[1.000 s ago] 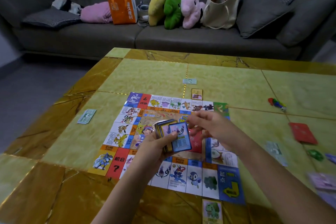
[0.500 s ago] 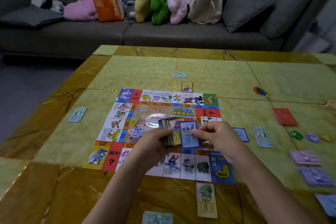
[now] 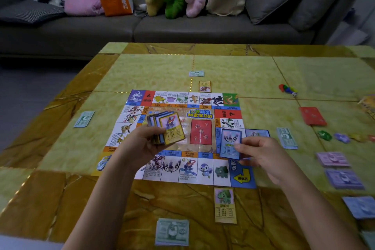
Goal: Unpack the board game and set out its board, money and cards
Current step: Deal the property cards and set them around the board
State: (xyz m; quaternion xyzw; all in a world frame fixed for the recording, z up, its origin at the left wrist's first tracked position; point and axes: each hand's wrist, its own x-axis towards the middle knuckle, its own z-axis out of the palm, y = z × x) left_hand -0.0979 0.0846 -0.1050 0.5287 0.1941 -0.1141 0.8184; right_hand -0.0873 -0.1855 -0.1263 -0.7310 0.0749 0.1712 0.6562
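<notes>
The game board (image 3: 203, 107) lies flat in the middle of the yellow table (image 3: 243, 71). My left hand (image 3: 142, 146) grips a fanned stack of property cards (image 3: 166, 128) above the board's left half. My right hand (image 3: 261, 156) pinches one blue card (image 3: 230, 144) over the board's right edge. Another blue card (image 3: 257, 133) lies just right of the board. Single yellow cards lie past the far edge (image 3: 205, 86) and at the near edge (image 3: 225, 205). Green money piles lie left (image 3: 84, 119), far (image 3: 196, 73), right (image 3: 287, 138) and near (image 3: 172, 232).
A red card deck (image 3: 312, 115), coloured tokens with a die (image 3: 288, 89), small plastic pieces (image 3: 343, 137) and purple and blue money piles (image 3: 343, 178) lie on the table's right. A grey sofa (image 3: 182, 26) with plush toys and bags stands behind.
My right hand pulled the blue card off the stack and carried it right, toward the board's right edge. The view shifted, showing the near card and money pile.
</notes>
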